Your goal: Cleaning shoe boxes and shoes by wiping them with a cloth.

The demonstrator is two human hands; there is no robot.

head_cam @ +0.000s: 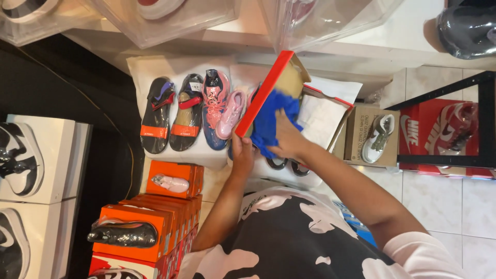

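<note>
The red shoebox lid stands tilted in your left hand, pinched at its lower edge. Your right hand presses a blue cloth on it; pushing hard, I think, could twist the lid loose.

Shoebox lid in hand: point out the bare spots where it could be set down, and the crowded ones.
Bare: the white floor tiles below the black rack, and the white paper in the open box. Crowded: the white cushion carries sandals and pink shoes; the orange boxes are stacked tight. The left hand holds the lid; the right hand presses a blue cloth.
</note>
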